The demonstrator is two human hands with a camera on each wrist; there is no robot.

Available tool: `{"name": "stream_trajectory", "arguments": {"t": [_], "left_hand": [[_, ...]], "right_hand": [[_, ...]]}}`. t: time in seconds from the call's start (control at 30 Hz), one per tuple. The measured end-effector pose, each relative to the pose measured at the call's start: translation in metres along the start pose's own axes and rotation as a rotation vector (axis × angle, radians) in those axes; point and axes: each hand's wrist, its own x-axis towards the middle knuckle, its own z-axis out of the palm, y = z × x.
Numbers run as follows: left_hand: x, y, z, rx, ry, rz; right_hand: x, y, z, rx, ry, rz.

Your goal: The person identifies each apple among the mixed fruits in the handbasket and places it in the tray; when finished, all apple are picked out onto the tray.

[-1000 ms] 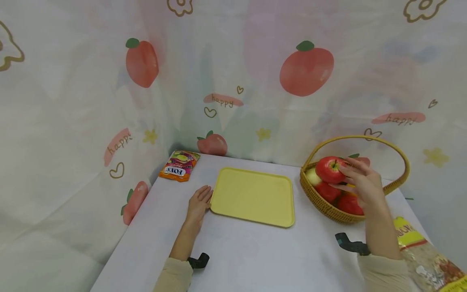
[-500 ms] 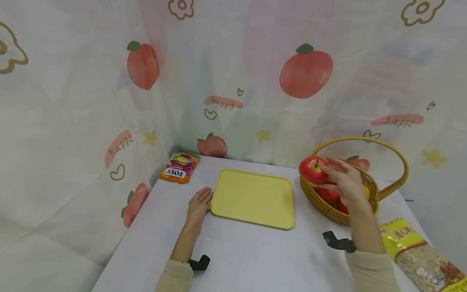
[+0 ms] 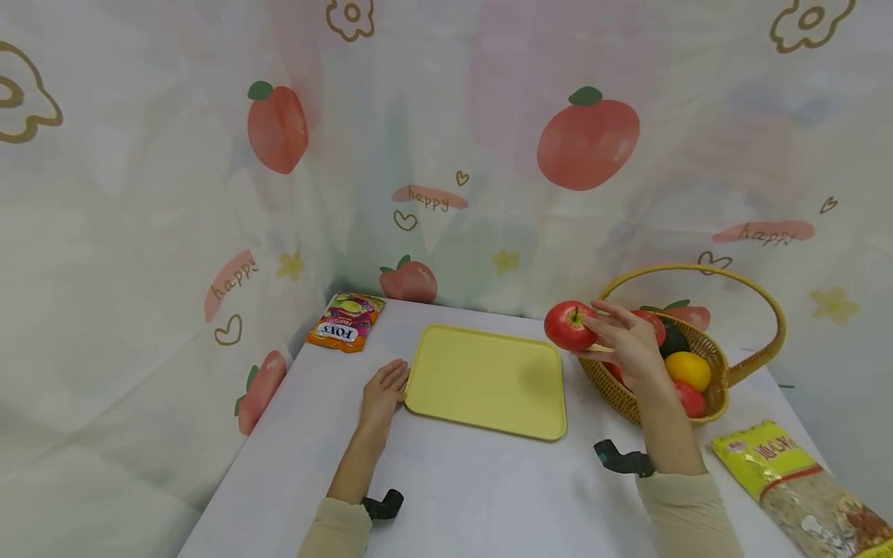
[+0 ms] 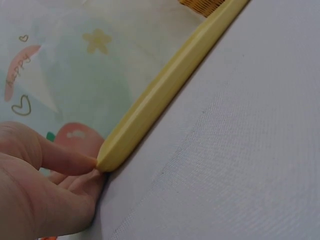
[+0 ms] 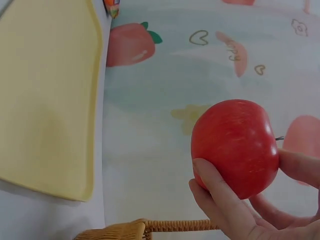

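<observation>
My right hand (image 3: 631,353) holds a red apple (image 3: 570,325) in the air between thumb and fingers, with the stem showing. In the right wrist view the apple (image 5: 235,147) appears large, its near side partly covered by fingers. The hand is just above the left rim of a wicker basket (image 3: 722,380). A yellow tray (image 3: 488,381) lies flat on the table. My left hand (image 3: 382,397) rests at the tray's left edge, fingers fairly straight. In the left wrist view its thumb touches the corner of the tray (image 4: 150,102).
In the basket are a yellow fruit (image 3: 687,370), a dark green one (image 3: 674,339) and red ones (image 3: 689,398). An orange snack packet (image 3: 346,322) lies at the back left of the table. A yellow-topped food bag (image 3: 802,488) lies at the front right.
My right hand has carried the apple left from over the basket to its left rim, near the tray. More fruit in the basket is now visible. The left hand has stayed at the tray.
</observation>
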Motion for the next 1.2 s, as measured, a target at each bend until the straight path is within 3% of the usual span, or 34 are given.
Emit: {"name": "stream_trajectory", "arguments": {"t": [0.7,1.2], "left_hand": [[-0.002,-0.001,0.0,-0.004,-0.007,0.036],[-0.001,0.0,-0.001,-0.013,-0.024,0.048]], "right_hand": [[0.039,0.031,0.064,0.132,-0.117,0.075],[0.057,0.041,0.095,0.083,-0.14,0.118]]}}
